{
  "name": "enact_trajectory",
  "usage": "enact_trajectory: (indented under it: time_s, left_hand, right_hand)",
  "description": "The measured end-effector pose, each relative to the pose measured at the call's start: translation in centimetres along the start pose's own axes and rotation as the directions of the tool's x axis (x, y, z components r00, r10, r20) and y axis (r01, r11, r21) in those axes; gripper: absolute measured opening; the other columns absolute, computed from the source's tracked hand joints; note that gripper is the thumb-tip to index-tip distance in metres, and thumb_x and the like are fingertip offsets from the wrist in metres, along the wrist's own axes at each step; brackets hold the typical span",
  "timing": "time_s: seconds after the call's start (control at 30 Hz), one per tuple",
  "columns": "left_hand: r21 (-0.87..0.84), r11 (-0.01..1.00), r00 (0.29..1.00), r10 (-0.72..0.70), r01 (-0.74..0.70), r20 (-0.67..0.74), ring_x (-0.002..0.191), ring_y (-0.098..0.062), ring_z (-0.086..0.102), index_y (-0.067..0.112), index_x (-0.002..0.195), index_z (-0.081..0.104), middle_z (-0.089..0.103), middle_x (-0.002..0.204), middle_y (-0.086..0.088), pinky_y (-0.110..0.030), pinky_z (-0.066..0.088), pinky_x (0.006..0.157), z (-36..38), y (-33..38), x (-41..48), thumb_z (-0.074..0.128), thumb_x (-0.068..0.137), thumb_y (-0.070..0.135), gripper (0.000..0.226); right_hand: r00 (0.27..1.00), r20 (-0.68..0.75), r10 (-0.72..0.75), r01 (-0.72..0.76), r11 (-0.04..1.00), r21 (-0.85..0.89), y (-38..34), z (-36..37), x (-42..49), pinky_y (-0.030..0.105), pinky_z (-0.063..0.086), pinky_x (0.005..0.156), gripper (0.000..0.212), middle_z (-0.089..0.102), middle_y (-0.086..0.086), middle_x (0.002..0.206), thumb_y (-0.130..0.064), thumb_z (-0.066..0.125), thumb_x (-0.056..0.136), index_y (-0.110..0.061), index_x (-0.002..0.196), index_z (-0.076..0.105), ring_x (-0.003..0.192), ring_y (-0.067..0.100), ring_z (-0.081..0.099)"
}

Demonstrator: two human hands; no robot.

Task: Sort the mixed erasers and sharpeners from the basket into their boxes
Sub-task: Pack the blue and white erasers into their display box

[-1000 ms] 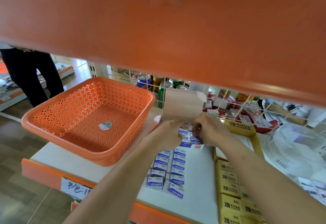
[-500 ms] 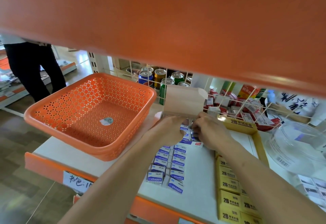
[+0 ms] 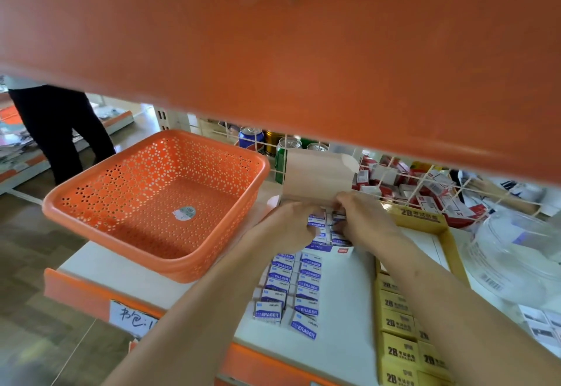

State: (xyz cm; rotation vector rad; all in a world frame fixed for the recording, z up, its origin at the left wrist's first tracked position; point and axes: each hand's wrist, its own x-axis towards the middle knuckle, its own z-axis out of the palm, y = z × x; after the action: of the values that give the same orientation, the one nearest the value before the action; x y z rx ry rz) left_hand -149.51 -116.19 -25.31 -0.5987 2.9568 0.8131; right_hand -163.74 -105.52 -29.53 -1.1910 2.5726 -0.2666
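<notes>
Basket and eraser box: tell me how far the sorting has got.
Done: the basket holds only a sticker. In hand: the left hand and right hand are both in the open box, fingers among packed erasers; what each holds is hidden. Left: two rows of loose erasers lie on the shelf before the box. No sharpeners can be made out.

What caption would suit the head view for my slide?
Left hand and right hand work at erasers in an open box on the shelf, beside the empty orange basket.
</notes>
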Motion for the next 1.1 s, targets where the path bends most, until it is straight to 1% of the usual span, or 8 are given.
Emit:
enact_trajectory:
  time_s: [0.17, 0.33, 0.43, 0.53, 0.63, 0.73, 0.87, 1.1]
  left_hand:
    - [-0.017, 1.000, 0.999, 0.020, -0.021, -0.042, 0.084, -0.023, 0.058, 0.025, 0.132, 0.052, 0.061, 0.117, -0.007, -0.017, 0.043, 0.063, 0.1, -0.6, 0.0, 0.050, 0.096, 0.017, 0.037]
    - [-0.008, 0.998, 0.997, 0.061, -0.061, -0.047, 0.061, -0.004, 0.052, 0.014, 0.108, 0.064, 0.062, 0.115, -0.006, -0.011, 0.045, 0.051, -0.2, -1.4, -1.3, 0.051, 0.095, 0.009, 0.019]
    - [0.027, 0.995, 0.991, 0.099, -0.097, -0.091, 0.078, -0.007, 0.063, 0.016, 0.092, 0.068, 0.065, 0.103, 0.001, -0.019, 0.055, 0.072, -0.9, -1.3, -3.5, 0.052, 0.094, 0.007, 0.018]
    - [0.069, 0.989, 0.971, 0.141, -0.130, -0.196, 0.086, -0.007, 0.061, 0.019, 0.088, 0.067, 0.057, 0.095, 0.009, -0.021, 0.051, 0.082, -1.5, -1.2, -5.4, 0.054, 0.093, 0.009, 0.017]
    - [0.059, 0.993, 0.992, 0.106, -0.102, -0.071, 0.068, -0.002, 0.063, 0.029, 0.073, 0.061, 0.058, 0.074, 0.018, -0.020, 0.051, 0.064, -1.8, -1.6, -7.2, 0.056, 0.092, 0.017, 0.023]
    - [0.036, 0.998, 0.996, 0.051, -0.054, 0.079, 0.072, -0.008, 0.063, 0.033, 0.076, 0.062, 0.060, 0.078, 0.013, -0.032, 0.054, 0.069, -1.7, -2.0, -8.5, 0.064, 0.086, 0.034, 0.010]
    - [0.109, 0.993, 0.959, -0.078, 0.049, 0.272, 0.092, -0.007, 0.053, 0.036, 0.100, 0.060, 0.052, 0.097, 0.015, -0.028, 0.046, 0.083, -1.5, -2.6, -9.9, 0.077, 0.074, 0.043, 0.032]
    - [0.097, 0.995, 0.989, -0.034, 0.020, 0.144, 0.084, -0.005, 0.058, 0.029, 0.096, 0.062, 0.057, 0.093, 0.014, -0.027, 0.052, 0.077, -1.2, -2.6, -10.0, 0.068, 0.083, 0.028, 0.015]
  right_hand:
    - [0.982, -0.144, -0.124, 0.076, 0.951, -0.299, -0.6, -0.7, -0.6, 0.037, 0.050, 0.076, 0.024, 0.061, 0.001, 0.103, -0.014, 0.057, 0.086, -0.021, 0.107, 0.063, 0.098, 0.025, 0.056]
    - [0.957, -0.267, -0.112, 0.057, 0.977, -0.207, -2.1, -1.2, -1.7, 0.039, 0.054, 0.075, 0.025, 0.061, -0.001, 0.109, -0.009, 0.060, 0.086, -0.024, 0.105, 0.067, 0.103, 0.028, 0.055]
    - [0.945, -0.316, -0.084, 0.073, 0.996, -0.045, -3.4, -1.9, -3.5, 0.036, 0.054, 0.074, 0.007, 0.064, -0.004, 0.095, -0.026, 0.063, 0.089, -0.023, 0.091, 0.067, 0.089, 0.018, 0.059]
    - [0.981, -0.084, -0.176, 0.185, 0.974, 0.129, -5.4, -3.3, -6.5, 0.027, 0.051, 0.069, 0.015, 0.065, -0.006, 0.080, -0.032, 0.066, 0.086, -0.017, 0.084, 0.069, 0.071, 0.007, 0.058]
    - [0.948, 0.230, -0.219, 0.193, 0.973, 0.128, -7.1, -4.3, -9.4, 0.027, 0.049, 0.065, 0.022, 0.065, -0.004, 0.081, -0.040, 0.073, 0.079, -0.019, 0.084, 0.069, 0.071, 0.011, 0.059]
    - [0.903, 0.379, -0.203, 0.195, 0.979, 0.061, -8.1, -3.7, -11.4, 0.028, 0.044, 0.061, 0.039, 0.060, -0.007, 0.077, -0.046, 0.081, 0.066, -0.017, 0.087, 0.066, 0.068, 0.011, 0.054]
    - [0.925, 0.299, -0.233, 0.234, 0.972, 0.033, -8.5, -2.2, -11.7, 0.034, 0.052, 0.066, 0.021, 0.063, -0.005, 0.079, -0.030, 0.076, 0.071, -0.017, 0.082, 0.063, 0.074, 0.014, 0.060]
    - [0.972, 0.118, -0.203, 0.171, 0.956, 0.237, -6.8, -2.9, -11.0, 0.023, 0.050, 0.058, 0.012, 0.063, -0.005, 0.079, -0.030, 0.071, 0.078, -0.022, 0.081, 0.062, 0.067, 0.008, 0.058]
